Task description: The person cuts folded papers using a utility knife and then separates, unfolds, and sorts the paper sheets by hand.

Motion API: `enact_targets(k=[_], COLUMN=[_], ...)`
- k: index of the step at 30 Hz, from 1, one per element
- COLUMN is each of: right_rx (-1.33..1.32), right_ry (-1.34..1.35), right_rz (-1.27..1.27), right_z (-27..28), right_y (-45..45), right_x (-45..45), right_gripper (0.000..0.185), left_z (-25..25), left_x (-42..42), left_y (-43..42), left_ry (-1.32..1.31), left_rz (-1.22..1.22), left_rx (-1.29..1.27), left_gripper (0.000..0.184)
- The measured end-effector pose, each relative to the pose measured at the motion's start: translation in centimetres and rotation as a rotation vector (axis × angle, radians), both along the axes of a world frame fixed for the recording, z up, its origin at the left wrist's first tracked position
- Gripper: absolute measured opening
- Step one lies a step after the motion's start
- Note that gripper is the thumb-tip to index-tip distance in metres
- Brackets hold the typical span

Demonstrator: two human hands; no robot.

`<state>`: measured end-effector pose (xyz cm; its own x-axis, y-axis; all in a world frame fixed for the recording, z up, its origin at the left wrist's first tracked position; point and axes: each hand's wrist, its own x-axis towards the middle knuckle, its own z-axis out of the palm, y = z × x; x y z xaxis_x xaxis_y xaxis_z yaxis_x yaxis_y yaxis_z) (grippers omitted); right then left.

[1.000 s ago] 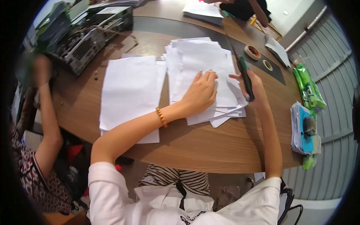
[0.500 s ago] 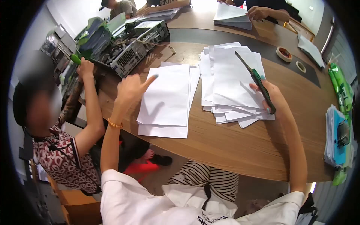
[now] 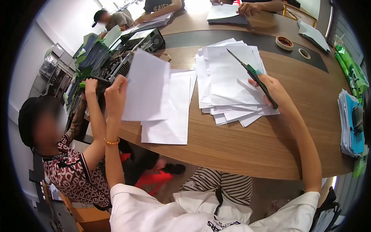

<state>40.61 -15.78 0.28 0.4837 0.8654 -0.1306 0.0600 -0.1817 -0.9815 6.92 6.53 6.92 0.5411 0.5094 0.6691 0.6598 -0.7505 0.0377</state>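
Note:
My left hand (image 3: 116, 94) pinches a white sheet of paper (image 3: 148, 87) by its left edge and holds it up, tilted, above the table. Below it lies a small pile of white sheets (image 3: 170, 131), partly covered by the raised one. In my right hand (image 3: 272, 91) is a green and black utility knife (image 3: 256, 75), its long blade out and pointing to the upper left. That hand rests at the right edge of a larger, uneven stack of white paper (image 3: 228, 69).
A metal computer case (image 3: 154, 40) stands at the back left. Tape rolls (image 3: 284, 43) lie at the right, near green packages (image 3: 351, 69) and a clipped paper bundle (image 3: 349, 123). A person (image 3: 73, 166) sits close on my left; others handle paper across the wooden table (image 3: 232, 150).
My left hand has taken hold of the top sheet of the left pile and lifted it up and leftward. My right hand still holds the knife. The view has shifted slightly.

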Motion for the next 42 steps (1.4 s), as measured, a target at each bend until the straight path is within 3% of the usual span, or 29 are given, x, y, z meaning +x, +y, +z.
enact_targets(k=[2,4,5,7,11,14,17,19,22,23,27,33,35,42], right_rx=[-0.015,-0.031,-0.025,-0.025,0.025,0.122,0.171,0.159,-0.019,-0.034,-0.008,-0.169,-0.18,-0.179], right_ry=[0.002,-0.001,0.015,0.019,0.173,0.563,0.521,0.449,-0.339,-0.349,-1.211,-1.24,-1.242,-1.226], right_rz=[-0.01,-0.023,-0.013,-0.017,-0.026,-0.055,-0.098,-0.147,-0.353,-0.353,-0.178,-0.142,-0.139,-0.166], right_z=[0.2,0.2,-0.1,-0.4,-0.3,-0.1,0.5,1.8,4.4,5.0,3.4,2.0,1.8,1.3], right_y=[0.0,0.0,0.1,0.2,-0.1,-0.7,-1.3,-2.2,-3.9,-4.9,-8.9,-11.1,-10.9,-10.0], right_x=[-0.1,0.0,0.1,0.4,1.0,1.9,2.4,2.3,1.2,0.2,-4.7,-8.0,-7.8,-7.3], right_gripper=[0.038,0.038,0.039,0.039,0.04,0.036,0.036,0.037,0.034,0.034,0.027,0.027,0.027,0.028], left_z=[0.6,0.4,0.2,-0.5,-4.7,-7.7,-9.5,-10.2,-12.1,-13.1,-12.1,-11.1,-10.6,-10.7], left_x=[0.4,1.1,2.1,4.8,11.3,16.3,19.1,20.1,21.0,21.2,20.7,20.4,20.5,20.4], left_y=[0.0,2.1,2.9,3.8,3.6,0.5,-1.1,-1.2,0.4,1.0,0.5,-0.6,-1.2,-0.9], left_ry=[0.021,-0.507,-0.511,-0.82,-0.64,-0.618,-0.514,-0.5,-0.514,-0.545,-0.504,-0.507,-0.589,-0.519], left_rz=[-0.029,-0.204,-0.213,-0.393,-0.476,-0.462,-0.419,-0.394,-0.387,-0.403,-0.424,-0.466,-0.457,-0.421], left_rx=[0.23,-0.249,-0.255,-0.462,-0.595,-0.909,-1.171,-1.193,-1.274,-1.334,-1.354,-1.414,-1.444,-1.423], left_gripper=[0.013,0.014,0.014,0.017,0.018,0.018,0.016,0.016,0.019,0.022,0.025,0.025,0.022,0.021])
